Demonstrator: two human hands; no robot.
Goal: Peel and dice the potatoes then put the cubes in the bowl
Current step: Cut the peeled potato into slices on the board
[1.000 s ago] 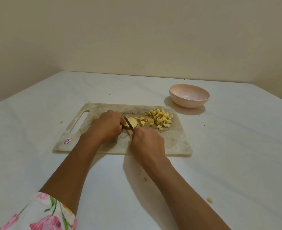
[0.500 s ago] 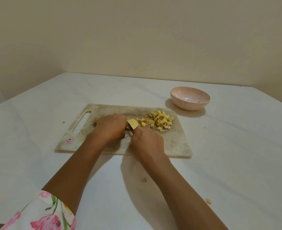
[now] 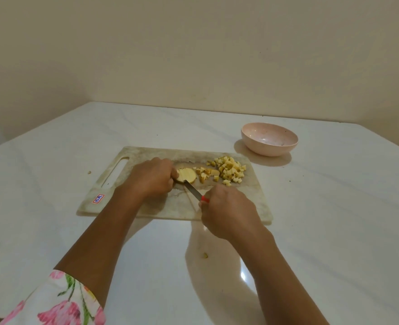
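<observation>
Curled over the near-left side of the potato piece (image 3: 186, 175), my left hand (image 3: 152, 178) is gripping it and pinning it down on the cutting board (image 3: 146, 207); its pale round cut face is showing up toward me. My right hand (image 3: 226, 212) is closing round the red handle of the knife (image 3: 193, 191) and hovering over the board's near edge; the blade is running on a diagonal, from that hand up and to the left, with its tip arriving at the potato piece's near rim. Whether the tip is already biting in or only resting against it, I am not able to tell from this angle.

So the piece is lying ahead and to the left of my knife hand, just beside my left fingers; I am judging that the coming cut is turning on that line, the blade having to swing across the round face without crossing the fingers holding it.

To the right of the piece, the cubes (image 3: 230, 171) are sitting in a loose heap on the board, a few strays trailing back toward the potato; the bowl (image 3: 270, 146) is standing on the table (image 3: 334, 219) beyond the board's far right corner, apparently holding no cubes yet, and my right hand is the nearer one to it. One small scrap (image 3: 205, 255) is lying on the table between my forearms.
</observation>
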